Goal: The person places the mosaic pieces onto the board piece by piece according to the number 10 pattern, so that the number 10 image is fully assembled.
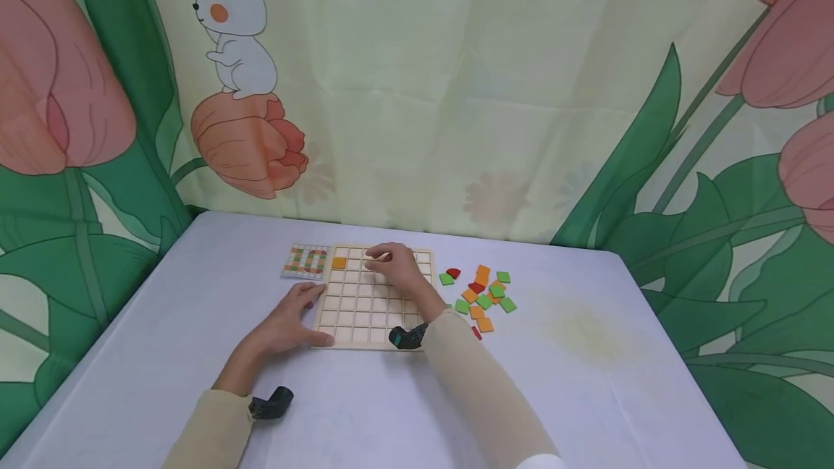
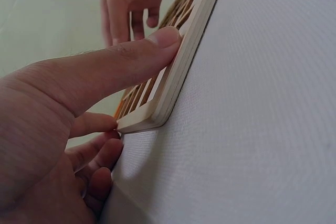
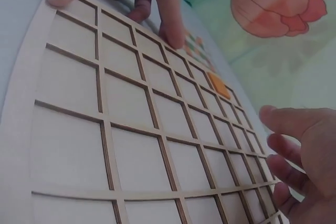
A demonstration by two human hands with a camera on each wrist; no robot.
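Observation:
A wooden grid board [image 1: 352,302] lies on the table, with one orange square tile [image 1: 339,263] in a cell near its far left corner. My left hand [image 1: 289,320] rests at the board's near left corner. Its thumb [image 2: 165,38] presses the rim, while the index fingertip touches the left edge. Over the far part of the grid hovers my right hand [image 1: 394,266], fingers loosely bent and the thumb apart. Nothing shows between those fingers in the right wrist view, where the hand [image 3: 310,156] is beside the far cells.
A patterned card [image 1: 306,260] with coloured squares lies against the board's left side. Loose green, orange and red pieces [image 1: 482,295] are scattered to the right of the board, some overlapping. Behind the table hangs a printed curtain [image 1: 417,93].

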